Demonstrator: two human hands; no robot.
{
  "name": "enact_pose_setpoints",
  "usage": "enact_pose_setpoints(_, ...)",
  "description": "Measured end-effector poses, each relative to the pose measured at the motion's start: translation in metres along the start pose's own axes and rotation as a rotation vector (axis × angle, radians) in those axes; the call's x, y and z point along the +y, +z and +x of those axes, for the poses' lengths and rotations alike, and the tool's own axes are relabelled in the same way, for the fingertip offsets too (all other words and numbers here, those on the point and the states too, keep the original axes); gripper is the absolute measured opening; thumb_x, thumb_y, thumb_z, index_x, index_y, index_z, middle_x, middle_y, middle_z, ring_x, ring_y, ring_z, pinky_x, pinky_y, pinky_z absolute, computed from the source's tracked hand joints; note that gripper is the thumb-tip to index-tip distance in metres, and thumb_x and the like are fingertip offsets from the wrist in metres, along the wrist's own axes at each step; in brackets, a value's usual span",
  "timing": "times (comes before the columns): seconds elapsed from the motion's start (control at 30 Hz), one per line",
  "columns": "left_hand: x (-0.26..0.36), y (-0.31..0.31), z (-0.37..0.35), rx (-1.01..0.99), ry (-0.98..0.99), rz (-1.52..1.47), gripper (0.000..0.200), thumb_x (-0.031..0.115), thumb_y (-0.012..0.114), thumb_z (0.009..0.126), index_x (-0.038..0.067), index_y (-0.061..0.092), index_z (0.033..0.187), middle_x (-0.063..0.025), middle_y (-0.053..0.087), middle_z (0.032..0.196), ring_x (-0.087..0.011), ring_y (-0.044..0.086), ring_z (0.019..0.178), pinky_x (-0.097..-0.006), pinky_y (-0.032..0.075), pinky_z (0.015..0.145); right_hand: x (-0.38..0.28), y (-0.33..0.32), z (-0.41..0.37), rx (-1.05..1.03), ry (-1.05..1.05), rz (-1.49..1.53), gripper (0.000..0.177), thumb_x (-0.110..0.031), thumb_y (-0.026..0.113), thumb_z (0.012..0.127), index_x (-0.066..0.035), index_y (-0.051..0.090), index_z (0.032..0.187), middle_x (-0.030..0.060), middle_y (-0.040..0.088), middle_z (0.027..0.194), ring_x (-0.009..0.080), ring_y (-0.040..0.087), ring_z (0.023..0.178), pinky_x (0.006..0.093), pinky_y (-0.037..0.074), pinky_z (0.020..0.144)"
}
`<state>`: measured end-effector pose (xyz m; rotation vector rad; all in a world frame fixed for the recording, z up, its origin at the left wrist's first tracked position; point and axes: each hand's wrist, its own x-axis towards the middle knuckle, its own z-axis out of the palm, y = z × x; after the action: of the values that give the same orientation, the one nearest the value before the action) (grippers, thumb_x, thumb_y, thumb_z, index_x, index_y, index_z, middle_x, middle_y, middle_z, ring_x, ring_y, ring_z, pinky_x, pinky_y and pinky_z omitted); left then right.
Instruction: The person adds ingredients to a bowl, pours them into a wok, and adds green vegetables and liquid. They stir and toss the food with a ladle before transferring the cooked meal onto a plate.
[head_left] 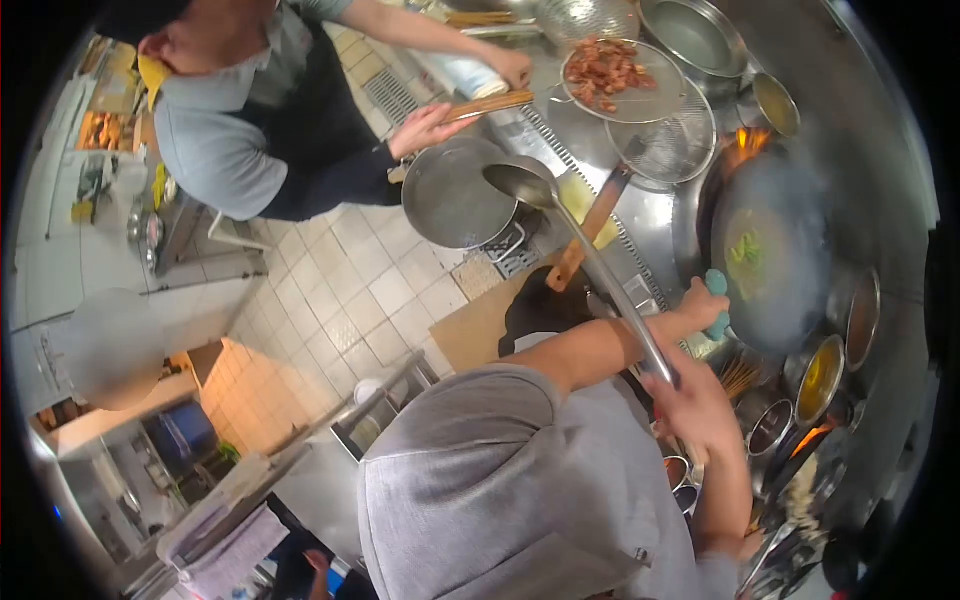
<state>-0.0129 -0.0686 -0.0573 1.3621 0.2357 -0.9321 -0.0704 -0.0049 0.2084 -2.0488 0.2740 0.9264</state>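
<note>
Pale tiled floor [345, 290] is spread across the nine o'clock side of a busy kitchen, and a steel stove top [655, 220] is set toward two o'clock. At three o'clock, a large dark wok [795, 285] is partly veiled by steam; some green food [745, 252] is held near its middle, and a flame [750, 142] is seen beyond its twelve o'clock edge. At the wok's eight o'clock rim, a teal cloth [716, 305] is gripped by the left hand [693, 303], fingers closed. At four o'clock, the handle of a long metal ladle [605, 260] is clasped by the slightly blurred right hand [700, 400]. The ladle's bowl is pointed toward twelve o'clock, overlapping the rim of a steel pot [460, 245]; whether they touch cannot be told. At one o'clock, reddish-brown pieces [605, 72] are held in a mesh strainer [665, 95]. Toward eleven o'clock, a bundle of thin sticks [490, 106] is held by a co-worker [300, 110] in a dark apron.
</note>
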Motion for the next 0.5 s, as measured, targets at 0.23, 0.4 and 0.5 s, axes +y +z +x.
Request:
enact_pose_setpoints(0.23,-0.01,0.007,0.006,0.059,0.014,0.041,0.074,0.034,0.075,0.077,-0.011,0.041,0.126,-0.0335,0.063,0.116,-0.0423,0.066,0.11,-0.0458,0.052,0.092,-0.031,0.086,0.211,-0.082,-0.287,-0.431,0.049,-0.017,0.058,0.09,0.005,0.054,0.134,0.034,0.065,0.118,0.0481,0.062,0.114,0.0503,0.048,0.099)
enact_pose_setpoints(0.4,0.009,-0.001,-0.01,0.043,-0.012,0.043,0.08,0.036,0.073,0.078,-0.01,0.038,0.133,-0.0336,0.062,0.119,-0.0453,0.063,0.114,-0.0462,0.051,0.096,-0.032,0.132,0.263,-0.138,-0.131,-0.514,0.034,-0.01,0.057,0.087,0.01,0.059,0.114,0.0332,0.067,0.102,0.0405,0.07,0.09,0.0474,0.055,0.08)
enact_pose_setpoints(0.5,0.01,-0.004,-0.01,0.0,-0.023,0.007,0.08,0.036,0.073,0.079,-0.011,0.037,0.133,-0.0343,0.062,0.12,-0.0454,0.063,0.115,-0.0462,0.051,0.096,-0.032,0.128,0.27,-0.294,0.075,-0.165,0.03,-0.012,0.06,0.091,0.004,0.059,0.117,0.0183,0.065,0.082,0.0264,0.065,0.06,0.0425,0.053,0.054)
